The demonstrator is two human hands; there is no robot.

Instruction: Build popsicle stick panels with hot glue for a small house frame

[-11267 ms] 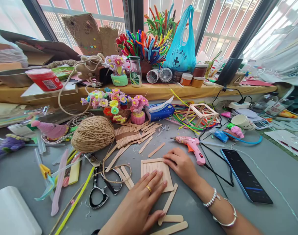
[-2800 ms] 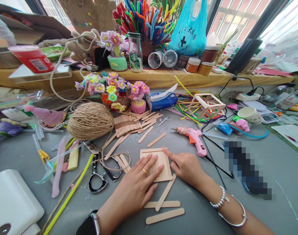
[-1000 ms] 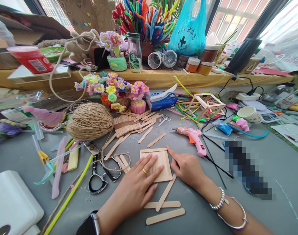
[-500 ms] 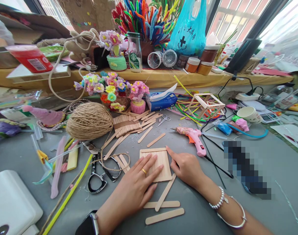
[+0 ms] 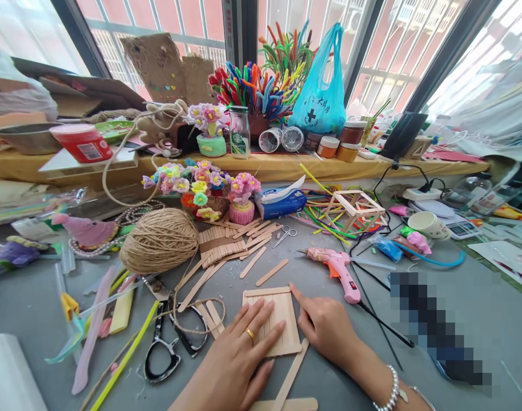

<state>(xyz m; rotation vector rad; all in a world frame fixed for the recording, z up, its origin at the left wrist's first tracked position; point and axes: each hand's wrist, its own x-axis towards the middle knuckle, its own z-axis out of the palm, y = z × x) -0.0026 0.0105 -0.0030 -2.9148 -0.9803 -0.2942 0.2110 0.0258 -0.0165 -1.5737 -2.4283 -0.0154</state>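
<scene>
A flat square panel of glued popsicle sticks (image 5: 282, 311) lies on the grey table (image 5: 33, 308). My left hand (image 5: 239, 357), with a gold ring, presses flat on the panel's near left part, fingers spread. My right hand (image 5: 323, 328) rests against the panel's right edge, forefinger stretched along it. A pink glue gun (image 5: 336, 265) lies just beyond my right hand. Loose popsicle sticks (image 5: 252, 260) lie scattered behind the panel, and one stick (image 5: 292, 374) leans against its near right corner.
Black scissors (image 5: 160, 348) and a ball of twine (image 5: 160, 240) are to the left. A blurred phone (image 5: 436, 328) lies at the right with the gun's black cord. A stick cube frame (image 5: 356, 206), tissue pack (image 5: 280, 200) and yarn flowers (image 5: 201, 185) stand behind.
The view has tilted up, so hands and panel sit lower in the picture. Both hands keep their hold on the panel; the right forefinger stays along its right edge.
</scene>
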